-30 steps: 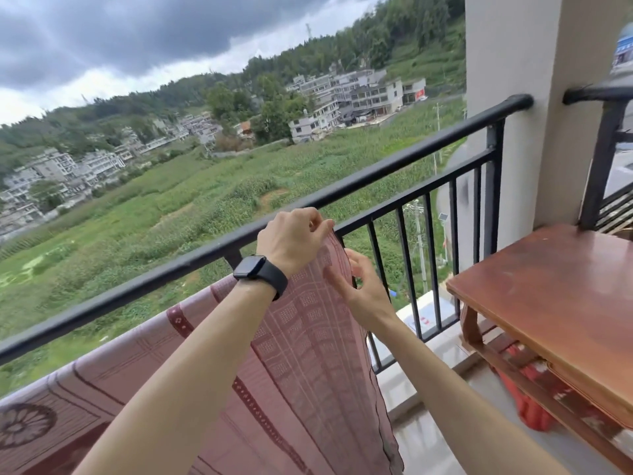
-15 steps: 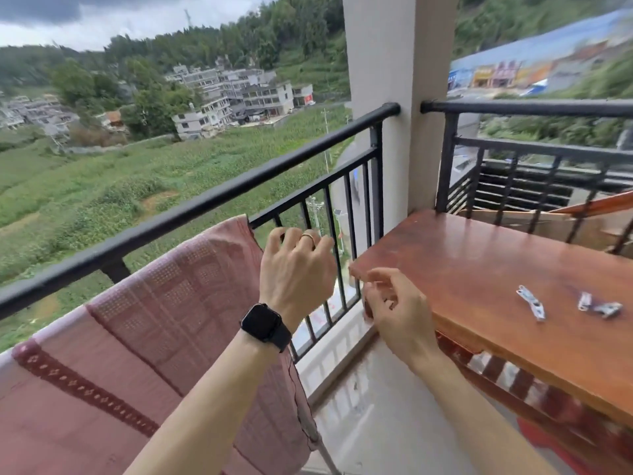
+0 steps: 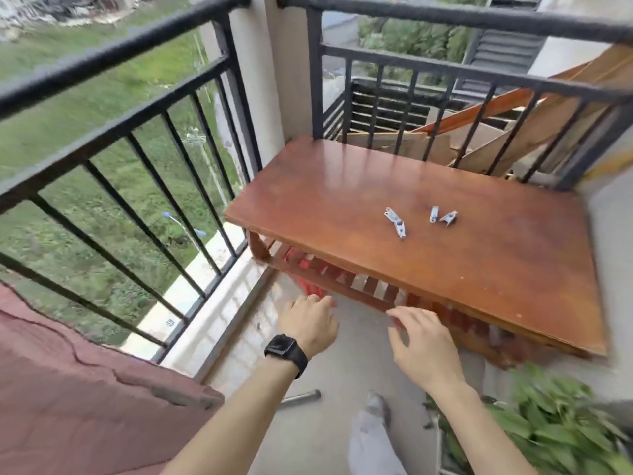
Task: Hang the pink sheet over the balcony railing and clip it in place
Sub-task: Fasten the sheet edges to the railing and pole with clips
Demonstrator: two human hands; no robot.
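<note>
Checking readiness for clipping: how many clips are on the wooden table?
3 on the table: a long clip mid-table, perhaps two lying end to end; a small clip to its right; a third clip beside that. Blur may hide more.

left hand (image 3: 310,325) empty, fingers loose | right hand (image 3: 423,341) empty | clips (image 3: 396,222) on table (image 3: 308,200) | pink sheet (image 3: 68,389) lower left

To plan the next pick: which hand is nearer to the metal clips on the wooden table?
Right. The right hand hovers at the near edge of the table, in line with the clips; the left hand is farther left, toward the railing.
</note>
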